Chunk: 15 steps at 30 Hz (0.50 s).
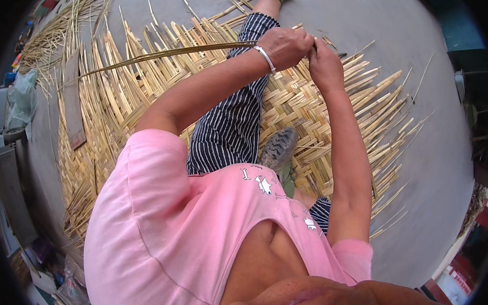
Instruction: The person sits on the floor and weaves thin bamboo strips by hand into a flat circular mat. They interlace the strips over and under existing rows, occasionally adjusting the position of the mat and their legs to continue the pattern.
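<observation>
My left hand, with a white bracelet at its wrist, is closed around a long, thin reed strip. The strip trails off to the left above the mat. Against the left hand's fingers, my right hand pinches with thumb and fingers together; what lies between them is hidden. Both hands are raised over a woven reed mat. The mat has a tight herringbone weave in the middle, and loose strip ends fan out along its edges.
My legs in striped trousers rest across the mat, one shoe on the weave. A flat wooden board lies on the mat's left part. Loose reeds heap at the far left, near a plastic bag. Grey floor surrounds the mat.
</observation>
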### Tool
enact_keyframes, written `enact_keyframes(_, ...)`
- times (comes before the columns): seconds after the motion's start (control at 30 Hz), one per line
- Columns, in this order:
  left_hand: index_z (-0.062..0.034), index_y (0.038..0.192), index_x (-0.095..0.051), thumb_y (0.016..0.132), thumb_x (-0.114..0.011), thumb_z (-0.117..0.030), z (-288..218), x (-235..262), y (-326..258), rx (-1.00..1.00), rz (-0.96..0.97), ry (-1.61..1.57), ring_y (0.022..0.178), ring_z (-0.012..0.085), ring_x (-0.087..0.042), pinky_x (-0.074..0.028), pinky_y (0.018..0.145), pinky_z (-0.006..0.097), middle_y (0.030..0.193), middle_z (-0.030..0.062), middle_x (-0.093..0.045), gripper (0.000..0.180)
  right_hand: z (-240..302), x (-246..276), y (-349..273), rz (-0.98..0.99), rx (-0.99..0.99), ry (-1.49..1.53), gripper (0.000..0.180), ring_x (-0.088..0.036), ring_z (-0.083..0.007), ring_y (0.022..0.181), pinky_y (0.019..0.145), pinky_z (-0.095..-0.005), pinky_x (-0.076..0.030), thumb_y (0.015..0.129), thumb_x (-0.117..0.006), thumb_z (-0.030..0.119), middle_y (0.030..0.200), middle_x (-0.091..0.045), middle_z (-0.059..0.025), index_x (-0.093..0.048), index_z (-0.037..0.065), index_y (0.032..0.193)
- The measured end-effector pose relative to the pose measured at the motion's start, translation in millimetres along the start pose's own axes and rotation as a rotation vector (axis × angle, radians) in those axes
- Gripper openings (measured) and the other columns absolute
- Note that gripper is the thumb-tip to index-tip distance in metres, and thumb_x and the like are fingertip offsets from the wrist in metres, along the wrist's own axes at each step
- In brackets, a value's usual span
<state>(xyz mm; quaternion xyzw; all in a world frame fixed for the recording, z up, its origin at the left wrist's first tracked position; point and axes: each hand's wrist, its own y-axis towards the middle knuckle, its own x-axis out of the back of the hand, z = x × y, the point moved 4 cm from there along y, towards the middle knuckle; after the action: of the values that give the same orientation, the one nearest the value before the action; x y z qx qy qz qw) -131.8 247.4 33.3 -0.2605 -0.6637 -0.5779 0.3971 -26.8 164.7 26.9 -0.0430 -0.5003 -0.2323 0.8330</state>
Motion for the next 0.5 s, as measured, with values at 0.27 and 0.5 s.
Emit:
enact_keyframes(0.27, -0.0062, 0.09, -0.061, 0.089, -0.062, -0.015, 1, -8, -17, 0.153, 0.093, -0.176, 0.074, 0.0304, -0.071, -0.056, 0.063, 0.041, 0.083, 0.0103, -0.068, 0.009, 10, -2, -15, -0.001, -0.017, -0.042, 0.023, -0.068, -0.0428, 0.088, 0.075, -0.055, -0.053, 0.104, -0.052, 0.031, 0.097, -0.072, -0.017, -0.064, 0.012, 0.107)
enact_keyframes(0.5, -0.0056, 0.093, -0.067, 0.097, -0.055, -0.027, 7, 1, -3, 0.497, 0.253, -0.457, 0.084, 0.0404, -0.07, -0.056, 0.075, 0.05, 0.084, 0.0196, -0.071, 0.025, 16, 4, -34, -0.178, 0.072, -0.078, 0.016, -0.069, -0.0414, 0.082, 0.071, -0.0529, -0.054, 0.101, -0.057, 0.025, 0.092, -0.072, -0.0152, -0.065, 0.012, 0.105)
